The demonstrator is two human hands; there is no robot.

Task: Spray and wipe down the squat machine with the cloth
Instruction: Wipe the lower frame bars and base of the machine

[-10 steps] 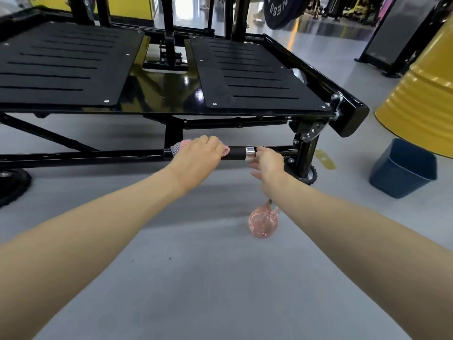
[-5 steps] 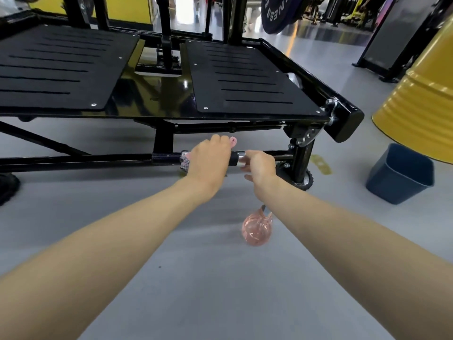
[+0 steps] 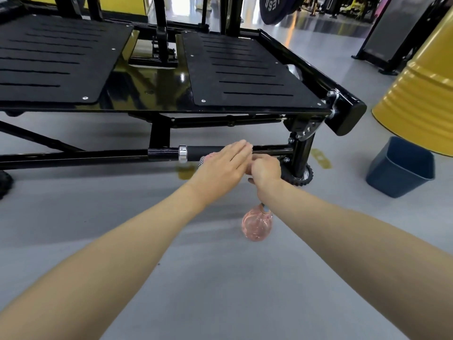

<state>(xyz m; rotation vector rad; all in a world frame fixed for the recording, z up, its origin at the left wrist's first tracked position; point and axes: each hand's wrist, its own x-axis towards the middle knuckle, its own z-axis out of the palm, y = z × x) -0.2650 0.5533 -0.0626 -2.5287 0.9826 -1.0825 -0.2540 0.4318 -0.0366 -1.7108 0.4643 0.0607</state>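
Two bare forearms reach forward over the grey floor (image 3: pixel 220 285). Under the right wrist hangs a round pink spray bottle (image 3: pixel 257 225), clear of the floor, its neck running up into the right hand (image 3: pixel 266 169), whose fingers are curled tight around the top of it. Just to its left and touching it, the left hand (image 3: pixel 221 165) lies flat with straight fingers, pressing a pink cloth (image 3: pixel 205 158) against the low black bar (image 3: pixel 166 153) of the squat machine (image 3: pixel 157 89); only an edge of the cloth shows beneath the palm, just right of a silver collar (image 3: pixel 182 153) on the bar. Beyond the right hand a small black wheel (image 3: pixel 297 175) sits under the machine's corner post. Above the bar spread two slotted black footplates (image 3: pixel 245 69). Off to the right stand a blue bin (image 3: pixel 399 168) and, behind it, a yellow drum (image 3: pixel 421 94). Farthest back is a dark weight plate (image 3: pixel 277 8).
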